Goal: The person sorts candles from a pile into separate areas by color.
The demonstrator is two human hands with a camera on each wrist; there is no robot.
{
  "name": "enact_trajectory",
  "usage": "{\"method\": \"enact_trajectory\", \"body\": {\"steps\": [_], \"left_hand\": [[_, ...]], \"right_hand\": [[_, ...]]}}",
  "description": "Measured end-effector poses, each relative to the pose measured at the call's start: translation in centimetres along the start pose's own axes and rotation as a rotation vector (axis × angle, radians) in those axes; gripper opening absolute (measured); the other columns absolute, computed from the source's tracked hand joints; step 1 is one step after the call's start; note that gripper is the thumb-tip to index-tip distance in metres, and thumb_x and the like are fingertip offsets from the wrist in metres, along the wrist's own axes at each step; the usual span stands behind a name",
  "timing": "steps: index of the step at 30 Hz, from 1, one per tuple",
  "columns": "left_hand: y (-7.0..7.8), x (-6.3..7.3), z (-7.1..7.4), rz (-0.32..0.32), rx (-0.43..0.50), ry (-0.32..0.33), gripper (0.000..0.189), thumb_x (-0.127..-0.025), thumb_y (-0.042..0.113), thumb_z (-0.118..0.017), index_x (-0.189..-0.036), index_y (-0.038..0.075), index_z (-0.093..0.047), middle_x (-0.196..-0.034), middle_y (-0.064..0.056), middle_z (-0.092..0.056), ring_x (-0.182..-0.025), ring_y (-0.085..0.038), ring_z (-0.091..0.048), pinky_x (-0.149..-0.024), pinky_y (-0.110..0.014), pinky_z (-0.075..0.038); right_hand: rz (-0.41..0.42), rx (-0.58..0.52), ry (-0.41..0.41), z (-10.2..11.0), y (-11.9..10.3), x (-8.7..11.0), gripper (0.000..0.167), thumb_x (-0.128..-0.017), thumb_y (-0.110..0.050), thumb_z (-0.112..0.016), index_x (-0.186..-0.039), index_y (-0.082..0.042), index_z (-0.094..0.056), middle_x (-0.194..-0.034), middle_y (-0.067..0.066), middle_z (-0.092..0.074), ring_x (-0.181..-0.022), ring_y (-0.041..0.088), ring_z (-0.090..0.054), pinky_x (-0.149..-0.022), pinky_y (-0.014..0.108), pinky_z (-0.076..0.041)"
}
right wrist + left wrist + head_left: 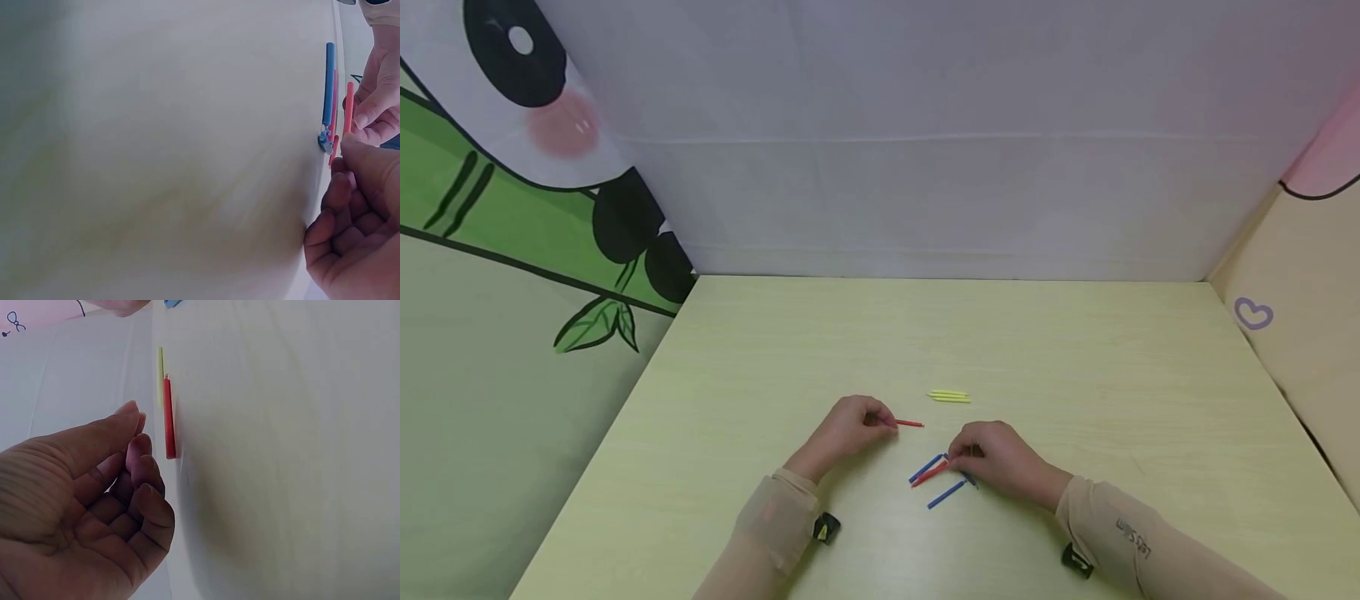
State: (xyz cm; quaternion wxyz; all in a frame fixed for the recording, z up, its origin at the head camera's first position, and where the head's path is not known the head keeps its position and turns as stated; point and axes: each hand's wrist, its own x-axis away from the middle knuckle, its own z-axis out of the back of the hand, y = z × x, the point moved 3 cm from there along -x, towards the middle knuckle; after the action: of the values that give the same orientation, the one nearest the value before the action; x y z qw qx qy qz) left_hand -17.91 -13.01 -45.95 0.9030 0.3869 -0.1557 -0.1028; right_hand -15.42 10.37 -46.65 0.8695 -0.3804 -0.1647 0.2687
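A slim red candle (910, 423) lies on the table by the fingertips of my left hand (853, 427). In the left wrist view that candle (169, 419) is just beyond the loosely bent fingers, apparently apart from them. My right hand (1000, 457) pinches another red candle (349, 106) between thumb and forefinger, over a loose group of candles. Blue candles (945, 495) lie around and below these fingers, with red showing among them. Part of the group is hidden by the hand. Several yellow candles (950, 396) lie side by side farther back.
The pale wooden table (760, 333) ends at a white back panel (925, 200). Printed side panels stand left (490, 375) and right (1315, 317). A small black device (827, 527) is strapped at the left wrist, and a similar black one (1077, 561) at the right.
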Motion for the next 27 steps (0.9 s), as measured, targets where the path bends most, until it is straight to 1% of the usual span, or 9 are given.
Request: {"method": "enact_trajectory", "body": {"steps": [6, 12, 20, 27], "left_hand": [[0.2, 0.5, -0.4, -0.003, 0.021, -0.024, 0.004, -0.085, 0.015, -0.076, -0.084, 0.014, -0.072, -0.078, 0.006, -0.062, -0.074, -0.014, -0.053, -0.067, -0.026, -0.047], [0.4, 0.9, -0.6, -0.020, 0.029, -0.023, 0.004, -0.086, 0.015, -0.075, -0.084, 0.014, -0.072, -0.077, 0.006, -0.061, -0.071, -0.014, -0.053, -0.063, -0.025, -0.047], [0.6, 0.7, -0.9, -0.003, 0.051, -0.030, 0.004, -0.086, 0.015, -0.075, -0.083, 0.015, -0.072, -0.077, 0.006, -0.062, -0.071, -0.013, -0.053, -0.062, -0.025, -0.046], [0.8, 0.8, -1.4, 0.005, 0.098, -0.034, 0.005, -0.086, 0.015, -0.076, -0.084, 0.014, -0.071, -0.075, 0.005, -0.061, -0.069, -0.012, -0.052, -0.061, -0.024, -0.045]], "right_hand": [[0.015, 0.010, 0.036, 0.1, 0.0, -0.2, 0.005, -0.085, -0.017, -0.076, -0.087, -0.019, -0.073, -0.077, -0.016, -0.060, -0.070, 0.005, -0.051, -0.065, 0.023, -0.045], [0.020, 0.003, 0.052, 0.1, 0.0, -0.3, 0.004, -0.085, -0.017, -0.076, -0.086, -0.018, -0.072, -0.077, -0.016, -0.059, -0.070, 0.005, -0.052, -0.066, 0.023, -0.046], [0.007, 0.028, 0.065, 0.9, 0.3, -0.6, 0.004, -0.087, -0.019, -0.074, -0.085, -0.015, -0.072, -0.077, -0.015, -0.059, -0.071, 0.006, -0.052, -0.068, 0.024, -0.047], [-0.005, 0.026, 0.064, 1.5, 0.4, -1.2, 0.006, -0.087, -0.020, -0.074, -0.086, -0.014, -0.073, -0.077, -0.015, -0.060, -0.072, 0.007, -0.053, -0.069, 0.024, -0.048]]}}
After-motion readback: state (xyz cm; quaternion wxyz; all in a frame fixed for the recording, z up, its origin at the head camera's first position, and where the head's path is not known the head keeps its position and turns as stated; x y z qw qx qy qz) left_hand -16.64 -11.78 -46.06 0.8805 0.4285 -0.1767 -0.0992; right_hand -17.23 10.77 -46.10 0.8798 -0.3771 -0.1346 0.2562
